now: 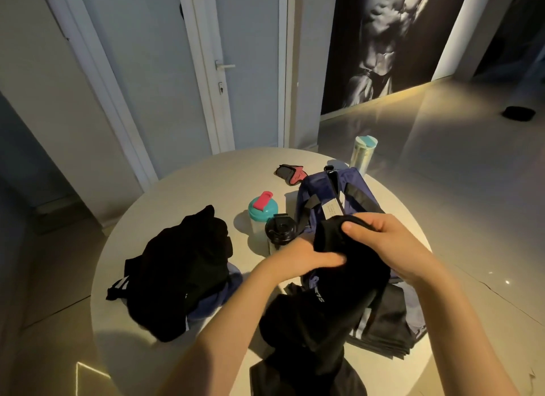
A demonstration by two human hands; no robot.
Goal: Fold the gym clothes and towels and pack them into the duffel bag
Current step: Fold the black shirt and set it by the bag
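Note:
Both my hands hold a black garment lifted above the round white table. My right hand grips its upper edge, thumb on top. My left hand holds the cloth from the left side, fingers partly hidden in the fabric. The garment hangs down toward the table's near edge and shows white lettering. Behind it lies the open navy duffel bag with black straps. A heap of black clothes with white stripes lies at the left, over a blue-grey cloth. A folded dark grey piece rests at the right.
A teal-lidded shaker and a black-lidded bottle stand mid-table, left of the bag. A tall pale bottle stands behind the bag. Red and black gloves lie at the far side. Doors and a wall poster are beyond.

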